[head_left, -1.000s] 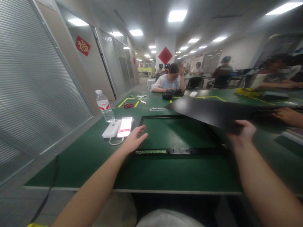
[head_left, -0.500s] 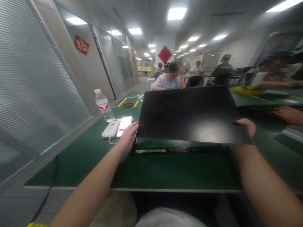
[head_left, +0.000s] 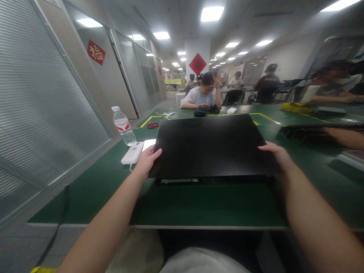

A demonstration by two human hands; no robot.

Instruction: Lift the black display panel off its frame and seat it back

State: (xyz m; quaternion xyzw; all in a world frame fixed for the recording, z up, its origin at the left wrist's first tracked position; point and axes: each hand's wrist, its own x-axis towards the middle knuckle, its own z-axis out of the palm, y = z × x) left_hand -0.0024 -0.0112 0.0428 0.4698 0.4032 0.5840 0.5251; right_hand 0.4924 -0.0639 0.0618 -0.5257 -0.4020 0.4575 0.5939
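A thin black rectangular sheet [head_left: 210, 148], looking like a display panel, is held out in front of me above the green table. My left hand [head_left: 148, 158] grips its left edge, thumb on top and fingers beneath. On the opposite edge my right hand [head_left: 276, 154] is closed in the same way. Underneath the sheet lies a dark frame with a green circuit strip [head_left: 179, 181] along its near side; the sheet hides most of that frame. Just left of my left hand are a white power bank [head_left: 132, 153] and a phone [head_left: 148, 144], partly covered.
A water bottle [head_left: 124, 126] stands at the table's left side. Red-handled scissors [head_left: 152, 125] lie farther back, near yellow tape lines. Across the table sits a person [head_left: 203, 94]; at the right a co-worker's hand [head_left: 344, 136] rests by a dark strip-like part [head_left: 301, 132].
The black sheet has come down and shifted left, with both hands still holding it. It covers more of the frame and phone, while the far tabletop shows again behind it.
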